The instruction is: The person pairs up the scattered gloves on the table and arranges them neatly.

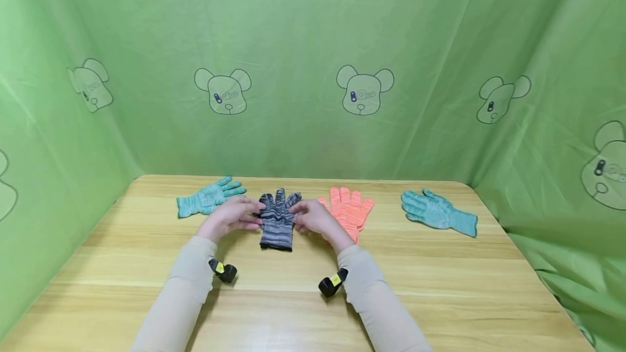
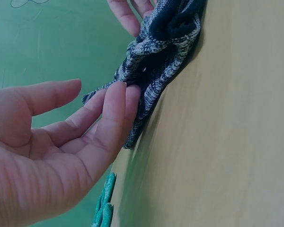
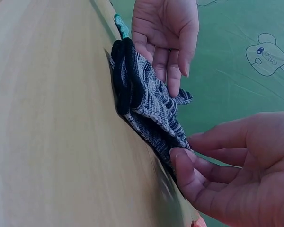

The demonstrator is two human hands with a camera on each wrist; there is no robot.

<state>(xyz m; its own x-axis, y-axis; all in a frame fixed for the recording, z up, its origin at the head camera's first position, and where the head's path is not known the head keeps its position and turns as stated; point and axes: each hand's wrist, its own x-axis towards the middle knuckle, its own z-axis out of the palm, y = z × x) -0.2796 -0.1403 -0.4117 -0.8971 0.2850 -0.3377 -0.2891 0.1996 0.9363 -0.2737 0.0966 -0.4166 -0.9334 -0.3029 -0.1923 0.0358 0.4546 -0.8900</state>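
A black-and-grey striped knit glove (image 1: pixel 277 227) lies at the back middle of the table, fingers pointing away, between both hands. My left hand (image 1: pixel 236 215) is at its left side. In the left wrist view, the fingertips of the left hand (image 2: pixel 61 137) touch the glove's edge while the thumb stands apart. On the opposite side, my right hand (image 1: pixel 315 217) has thumb and fingertips at the glove's edge. The right wrist view shows the right hand (image 3: pixel 241 165) pinching that edge, and the cuff of the striped glove (image 3: pixel 154 99) bunched in folds.
An orange glove (image 1: pixel 349 211) lies just right of the striped one, partly behind the right hand. Teal gloves lie at the back left (image 1: pixel 207 198) and back right (image 1: pixel 435 212) of the wooden table (image 1: pixel 274 303). Green curtains (image 1: pixel 293 134) surround the table's back and sides.
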